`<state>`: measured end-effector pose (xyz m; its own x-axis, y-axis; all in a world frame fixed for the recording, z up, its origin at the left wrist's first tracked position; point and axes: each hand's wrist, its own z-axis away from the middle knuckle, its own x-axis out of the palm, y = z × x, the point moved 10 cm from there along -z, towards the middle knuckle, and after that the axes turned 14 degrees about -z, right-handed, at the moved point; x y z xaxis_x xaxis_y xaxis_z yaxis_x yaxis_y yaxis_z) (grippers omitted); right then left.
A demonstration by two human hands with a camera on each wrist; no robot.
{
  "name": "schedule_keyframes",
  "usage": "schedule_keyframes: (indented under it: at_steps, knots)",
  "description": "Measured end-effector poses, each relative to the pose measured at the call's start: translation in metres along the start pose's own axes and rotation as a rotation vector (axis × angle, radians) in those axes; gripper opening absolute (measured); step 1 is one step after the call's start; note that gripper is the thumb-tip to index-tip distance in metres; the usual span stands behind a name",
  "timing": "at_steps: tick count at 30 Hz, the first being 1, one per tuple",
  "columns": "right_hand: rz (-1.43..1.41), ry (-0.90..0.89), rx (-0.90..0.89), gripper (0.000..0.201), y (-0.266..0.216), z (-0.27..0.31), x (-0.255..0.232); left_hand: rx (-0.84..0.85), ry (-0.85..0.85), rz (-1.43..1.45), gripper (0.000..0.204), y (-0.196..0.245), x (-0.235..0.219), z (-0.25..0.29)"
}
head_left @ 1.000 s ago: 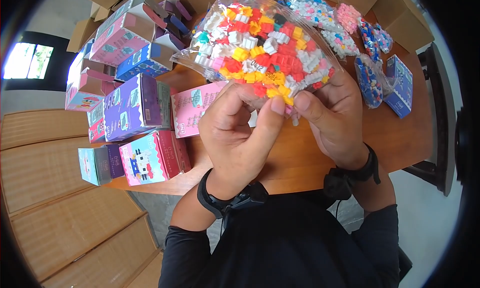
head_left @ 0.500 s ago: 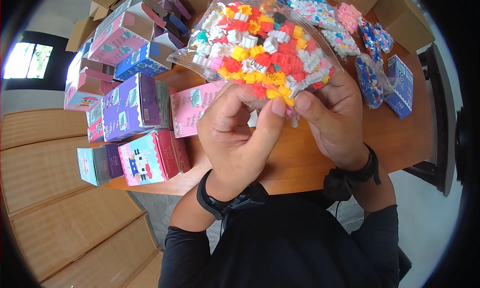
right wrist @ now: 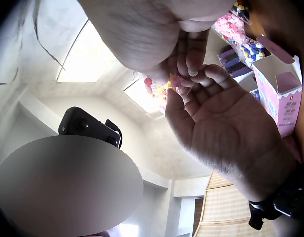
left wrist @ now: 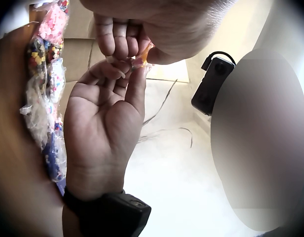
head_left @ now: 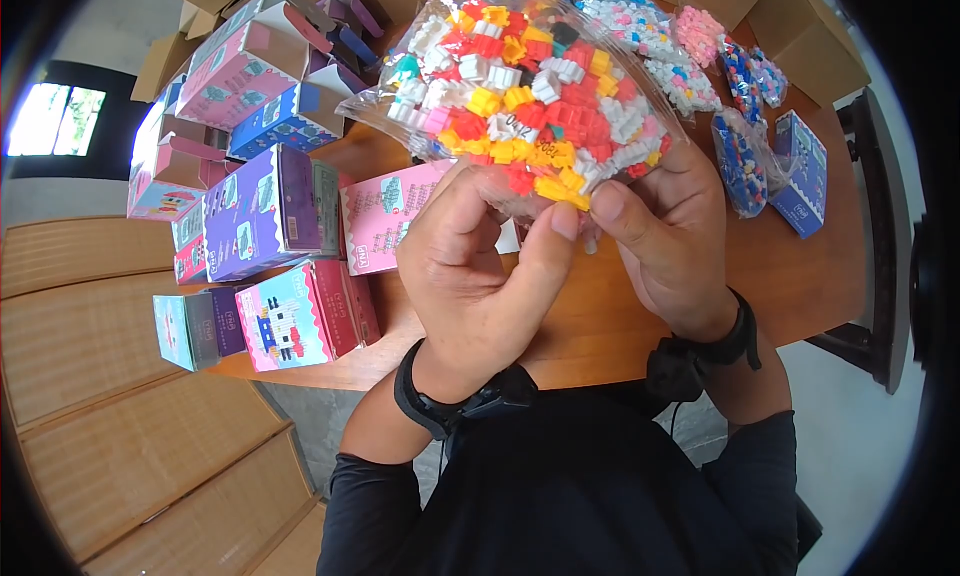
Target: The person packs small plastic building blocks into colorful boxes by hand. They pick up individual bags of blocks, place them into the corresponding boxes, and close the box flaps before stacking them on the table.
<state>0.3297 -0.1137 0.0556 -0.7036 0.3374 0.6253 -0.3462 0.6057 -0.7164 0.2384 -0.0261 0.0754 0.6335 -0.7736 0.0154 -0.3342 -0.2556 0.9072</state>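
A clear plastic bag (head_left: 535, 96) full of red, white, yellow and a few pink and black building blocks is held up in front of the chest, over the table. My left hand (head_left: 490, 276) pinches its lower edge between thumb and curled fingers. Close beside it, my right hand (head_left: 675, 236) pinches the same edge, the two thumb tips nearly meeting under some yellow blocks. In the left wrist view the right hand (left wrist: 105, 118) shows palm side, fingertips against those of the left hand (left wrist: 166, 24). Both hands hide part of the bag's edge.
On the wooden table (head_left: 780, 276), opened pink and blue boxes (head_left: 245, 76) and a purple box (head_left: 260, 216) crowd the left. Several bags of blocks (head_left: 620, 16) lie at the back right, near a blue box (head_left: 800, 176). Cardboard flaps (head_left: 805, 36) border the far side.
The left thumb has slid slightly right along the bag's edge, toward the right thumb. The bag has shifted slightly; the right hand has stayed nearly in place.
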Motion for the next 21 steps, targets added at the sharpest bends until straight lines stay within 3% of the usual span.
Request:
schedule_keyframes:
  at_steps: [21]
  knots:
    - [-0.025, 0.034, 0.081, 0.035, 0.0039, 0.0009, -0.0035, -0.003, 0.010, -0.015, 0.008, -0.0008, 0.0008, 0.0008]
